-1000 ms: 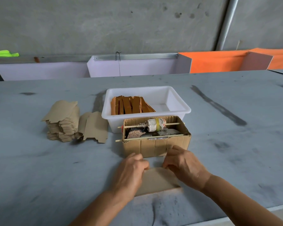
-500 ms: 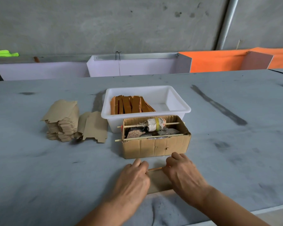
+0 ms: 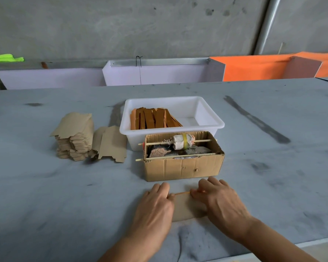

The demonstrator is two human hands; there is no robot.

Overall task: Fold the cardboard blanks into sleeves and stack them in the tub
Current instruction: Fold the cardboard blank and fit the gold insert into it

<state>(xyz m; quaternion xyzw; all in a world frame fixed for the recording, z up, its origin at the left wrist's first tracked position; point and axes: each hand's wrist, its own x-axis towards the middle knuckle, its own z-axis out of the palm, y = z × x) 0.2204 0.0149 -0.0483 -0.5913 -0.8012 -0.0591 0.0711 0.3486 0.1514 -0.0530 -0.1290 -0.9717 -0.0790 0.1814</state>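
A brown cardboard blank (image 3: 187,207) lies folded over on the grey table (image 3: 45,205), close to its front edge. My left hand (image 3: 155,203) presses on the blank's left part and my right hand (image 3: 221,201) on its right part. The fingertips of both sit at the far folded edge, where a thin orange strip shows. The white tub (image 3: 210,118) stands behind a cardboard box and holds several orange-brown folded sleeves (image 3: 153,119) upright in its left half. A stack of flat blanks (image 3: 74,137) sits at the left, with loose blanks (image 3: 112,144) leaning beside it.
An open cardboard box (image 3: 184,167) stands between my hands and the tub, with rags, stones and two thin sticks laid across its top. White and orange bins (image 3: 159,74) line the wall behind the table. The table's front edge runs just below my right forearm.
The blank's far flap has been folded toward me and flattened. Both hands moved slightly nearer and now press along the fold, where the orange inner edge shows.
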